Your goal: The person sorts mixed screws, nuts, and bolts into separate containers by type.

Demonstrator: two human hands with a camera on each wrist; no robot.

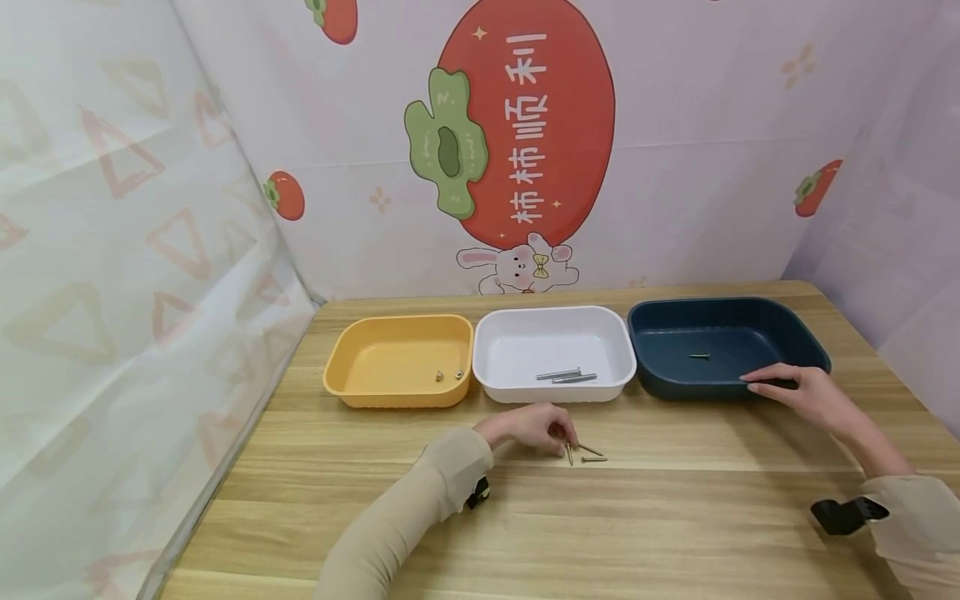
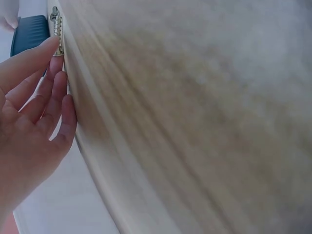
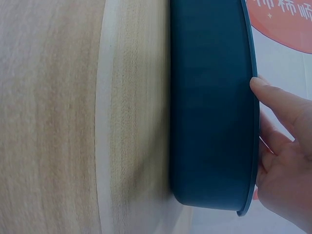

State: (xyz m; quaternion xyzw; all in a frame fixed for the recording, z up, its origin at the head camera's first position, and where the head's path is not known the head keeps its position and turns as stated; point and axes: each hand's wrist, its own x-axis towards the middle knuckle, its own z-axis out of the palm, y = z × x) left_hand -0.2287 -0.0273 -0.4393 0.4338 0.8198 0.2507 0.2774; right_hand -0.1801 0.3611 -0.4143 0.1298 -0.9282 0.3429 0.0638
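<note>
Low over the wooden table, my left hand (image 1: 534,427) has its thumb and forefinger at a small group of brass-coloured screws (image 1: 594,459). In the left wrist view, the fingertips of the left hand (image 2: 36,97) pinch one screw (image 2: 59,48), while the other fingers curve loosely beside it. My right hand (image 1: 806,396) holds the near rim of the dark blue tray (image 1: 697,388); in the right wrist view its thumb lies on the outer side and the fingers behind the rim. Inside that tray lies one screw (image 1: 699,357).
A white tray (image 1: 555,395) with several silver bolts (image 1: 566,376) stands in the middle of the row. To its left, a yellow tray (image 1: 397,400) contains small nuts (image 1: 439,377). Printed cloth walls (image 1: 675,167) border the table (image 1: 600,533) at the back and sides.
</note>
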